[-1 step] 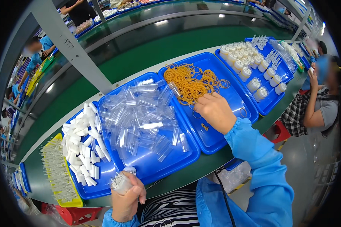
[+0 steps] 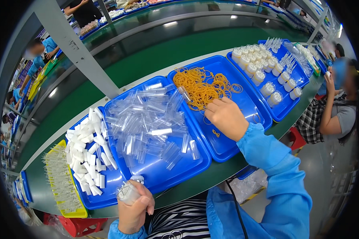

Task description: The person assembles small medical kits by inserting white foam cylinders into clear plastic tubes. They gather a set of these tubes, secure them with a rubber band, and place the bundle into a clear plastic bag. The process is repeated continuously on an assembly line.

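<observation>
My left hand (image 2: 136,207), low at the tray's near edge, is closed round a short whitish bundle (image 2: 128,193) with thin looped strands at its top end. Over the near side of a heap of orange rubber bands (image 2: 201,85) is my right hand (image 2: 226,118), with its fingers bent together and pointing down. Its fingertips are partly hidden, and I cannot make out what they hold. A small twisted rubber band (image 2: 215,133) lies apart from the heap, just below that hand. Clear plastic sleeves (image 2: 147,119) fill the middle blue tray (image 2: 189,169).
On the left are white tube pieces (image 2: 89,159) in a blue tray and thin pale pins in a yellow tray (image 2: 83,212). Finished-looking white bundles (image 2: 259,63) stand in the right blue tray (image 2: 281,115). A grey post (image 2: 73,47) rises behind; a co-worker (image 2: 335,107) sits at right.
My right sleeve has shifted slightly downward and to the right. Both hands stay in almost the same places, and the trays have not moved.
</observation>
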Demonstrator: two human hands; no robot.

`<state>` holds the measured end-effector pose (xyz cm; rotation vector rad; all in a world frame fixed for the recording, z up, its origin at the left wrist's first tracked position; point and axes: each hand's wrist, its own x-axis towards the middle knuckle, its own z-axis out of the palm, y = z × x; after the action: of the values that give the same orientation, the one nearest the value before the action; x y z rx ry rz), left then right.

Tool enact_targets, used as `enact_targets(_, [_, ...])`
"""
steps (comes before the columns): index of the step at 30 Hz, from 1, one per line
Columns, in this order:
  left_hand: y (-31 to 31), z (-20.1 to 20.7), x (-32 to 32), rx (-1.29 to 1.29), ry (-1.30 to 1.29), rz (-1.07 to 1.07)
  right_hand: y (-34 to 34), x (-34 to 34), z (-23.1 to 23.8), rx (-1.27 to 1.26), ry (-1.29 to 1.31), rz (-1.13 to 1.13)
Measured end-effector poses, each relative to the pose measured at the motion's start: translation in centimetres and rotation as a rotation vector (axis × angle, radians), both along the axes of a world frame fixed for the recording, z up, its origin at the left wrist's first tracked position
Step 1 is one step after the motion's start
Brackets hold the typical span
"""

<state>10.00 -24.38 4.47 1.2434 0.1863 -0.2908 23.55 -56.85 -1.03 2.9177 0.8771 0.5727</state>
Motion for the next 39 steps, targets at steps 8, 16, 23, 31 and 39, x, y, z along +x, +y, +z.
enact_targets(8, [0.9,0.4,-0.3,0.038,-0.005,-0.034,-0.6,0.9,1.9,-0.157,-0.028,0.005])
enact_targets(16, [0.5,-0.2,2.1,0.403,-0.56,-0.012,9.4,-6.3,9.3,0.422,0.324,0.219])
enact_targets(23, [1.0,-0.8,1.2,0.351,-0.629,0.0,13.2,-7.8,8.3,0.63,0.699,0.397])
enact_targets(31, [2.4,-1.2,0.5,0.382,-0.416,-0.023,13.3,-7.5,7.6,0.83,0.834,0.354])
enact_targets(39, [2.1,-0.7,1.0,0.084,-0.541,-0.046,14.1,-7.8,7.8,0.72,0.762,0.378])
